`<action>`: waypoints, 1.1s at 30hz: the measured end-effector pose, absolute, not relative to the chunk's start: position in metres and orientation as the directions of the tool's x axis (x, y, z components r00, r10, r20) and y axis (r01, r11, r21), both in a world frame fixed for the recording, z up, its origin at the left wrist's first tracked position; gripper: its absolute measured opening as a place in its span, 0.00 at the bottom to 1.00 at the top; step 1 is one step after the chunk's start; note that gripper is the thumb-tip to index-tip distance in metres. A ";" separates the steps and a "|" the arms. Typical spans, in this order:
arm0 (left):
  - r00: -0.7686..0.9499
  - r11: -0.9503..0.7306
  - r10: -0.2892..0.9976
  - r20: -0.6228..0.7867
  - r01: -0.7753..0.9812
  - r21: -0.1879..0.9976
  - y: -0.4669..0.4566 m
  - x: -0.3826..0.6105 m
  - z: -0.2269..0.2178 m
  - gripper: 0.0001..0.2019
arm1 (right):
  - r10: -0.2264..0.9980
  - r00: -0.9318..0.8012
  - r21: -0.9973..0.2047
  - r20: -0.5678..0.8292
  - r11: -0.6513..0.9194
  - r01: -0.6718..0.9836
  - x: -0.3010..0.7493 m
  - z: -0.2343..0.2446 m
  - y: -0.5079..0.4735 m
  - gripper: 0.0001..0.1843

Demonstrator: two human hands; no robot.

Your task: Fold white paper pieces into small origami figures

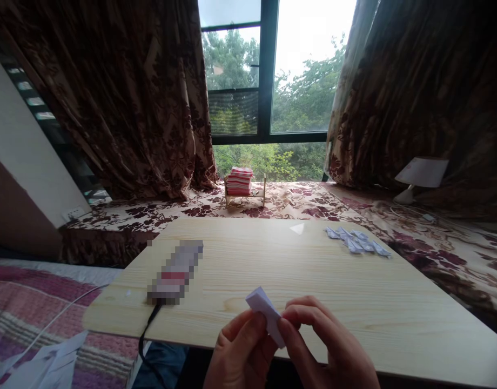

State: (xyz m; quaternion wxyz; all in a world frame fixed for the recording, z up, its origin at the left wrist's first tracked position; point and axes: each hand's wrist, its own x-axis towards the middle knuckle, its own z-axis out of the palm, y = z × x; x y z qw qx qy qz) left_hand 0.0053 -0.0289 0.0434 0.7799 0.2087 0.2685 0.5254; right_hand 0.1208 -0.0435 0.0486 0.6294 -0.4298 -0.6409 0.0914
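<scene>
The left hand [242, 346] and right hand [327, 340] held the paper [263, 310] between them, fingers closed narrowly on opposite sides, at the counter's [236, 265] near edge. The step appeared to be folding — a strip being creased. The next move, in judgement, called for firm, even pressure along the fold. Folded pieces [355, 246] lay far right.

The paper [261, 304] between the fingers [313, 317] is white, the tabletop [228, 270] below them pale yellow wood-grain, the cloth [299, 201] beyond maroon-flowered cream.
</scene>
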 end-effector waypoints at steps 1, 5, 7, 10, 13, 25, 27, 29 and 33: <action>0.308 0.362 0.931 -0.197 -0.707 0.608 -0.028 0.005 0.044 0.08 | 0.654 0.155 -0.643 0.740 0.621 0.449 0.120 0.048 -0.043 0.07; 0.332 0.366 0.926 -0.180 -0.665 0.651 -0.022 0.005 0.044 0.09 | 0.627 0.101 -0.580 0.772 0.632 0.514 0.131 0.044 -0.037 0.07; 0.276 0.235 0.957 -0.085 -0.573 0.785 -0.016 0.002 0.047 0.09 | 0.640 0.018 -0.544 0.768 0.638 0.546 0.144 0.044 -0.031 0.05; 0.182 -0.166 0.959 0.215 -0.251 0.954 -0.009 -0.007 0.055 0.10 | 0.650 -0.084 -0.450 0.755 0.607 0.655 0.165 0.053 -0.019 0.10; 0.234 -0.406 0.891 0.389 0.024 0.914 -0.005 -0.015 0.063 0.11 | 0.663 -0.163 -0.404 0.731 0.612 0.680 0.167 0.068 -0.013 0.15; 0.441 -0.464 0.836 0.325 0.253 0.849 -0.001 -0.024 0.078 0.13 | 0.800 -0.277 -0.624 0.532 0.592 0.510 0.145 0.072 -0.012 0.10; 0.454 -0.455 0.837 0.307 0.264 0.850 -0.002 -0.022 0.080 0.13 | 0.803 -0.220 -0.651 0.554 0.583 0.487 0.139 0.068 -0.015 0.11; 0.463 -0.454 0.834 0.299 0.271 0.849 -0.002 -0.020 0.082 0.13 | 0.786 -0.124 -0.671 0.606 0.588 0.452 0.132 0.061 -0.019 0.12; 0.488 -0.495 0.814 0.316 0.297 0.817 0.000 -0.027 0.071 0.13 | 0.760 0.089 -0.722 0.644 0.566 0.398 0.139 0.048 -0.022 0.12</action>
